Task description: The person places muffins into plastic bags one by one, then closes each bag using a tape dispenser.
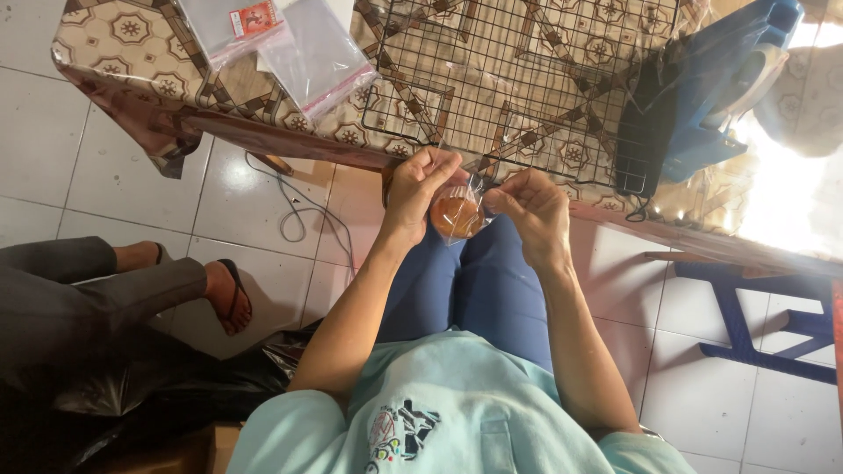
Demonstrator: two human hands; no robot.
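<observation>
My left hand (419, 191) and my right hand (532, 213) are raised together just in front of the table edge, above my lap. Between them they pinch a small clear plastic bag (457, 214) with a round orange-brown baked piece inside. The left fingers grip the bag's upper left edge, the right fingers its right side. Right above the hands, a black wire cooling rack (518, 79) lies on the table.
The table (123, 53) wears a brown patterned cloth. Clear plastic bags (290, 44) lie at its back left, a blue device (729, 79) at its right. Another person's legs and sandalled foot (230, 297) are at left. A blue stool (755, 316) stands right; a cable (303, 215) trails on the tiled floor.
</observation>
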